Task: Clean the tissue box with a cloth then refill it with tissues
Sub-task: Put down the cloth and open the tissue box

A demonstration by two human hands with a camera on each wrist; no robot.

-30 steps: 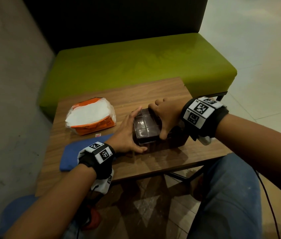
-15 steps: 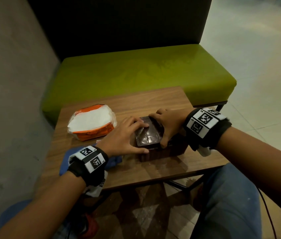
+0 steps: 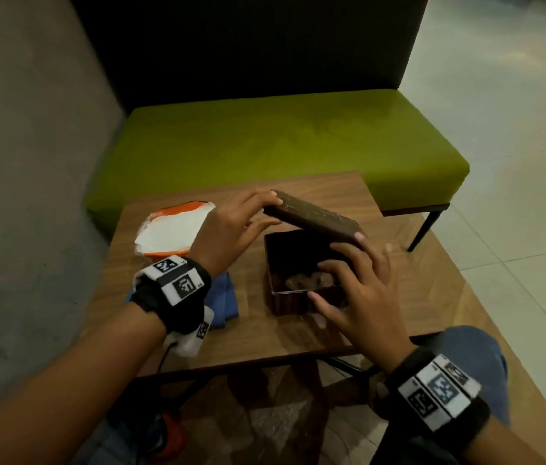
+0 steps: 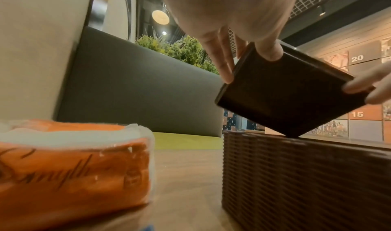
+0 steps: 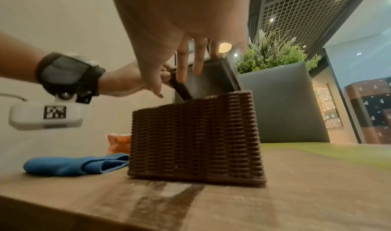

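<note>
The dark brown woven tissue box [image 3: 293, 298] stood on the wooden surface [image 3: 409, 280] with its top open, and something pale and crumpled lay on its floor. Its flat dark lid [image 3: 312, 219] was held tilted above the opening, the far left end higher, the low edge close to the box's rim.

The left hand [image 3: 228, 229] gripped the lid's left end, fingers [image 4: 224, 62] curled over the top and thumb underneath. The right hand [image 3: 362, 297] held the lid's right end, its fingers [image 5: 183, 62] spread along the underside and one fingertip at the lid's corner; its thumb rested at the box's near rim.

Left of the box, well apart from it, lay an opened orange pack of white tissues [image 3: 172, 229]. A folded blue cloth [image 5: 76, 165] lay on the surface at the box's near left side, its end just beside the box wall; whether the two touched could not be told.

Behind the surface stood a green bench seat [image 3: 281, 146] with a dark back. A knee in blue jeans [image 3: 486, 360] showed at the lower right.
</note>
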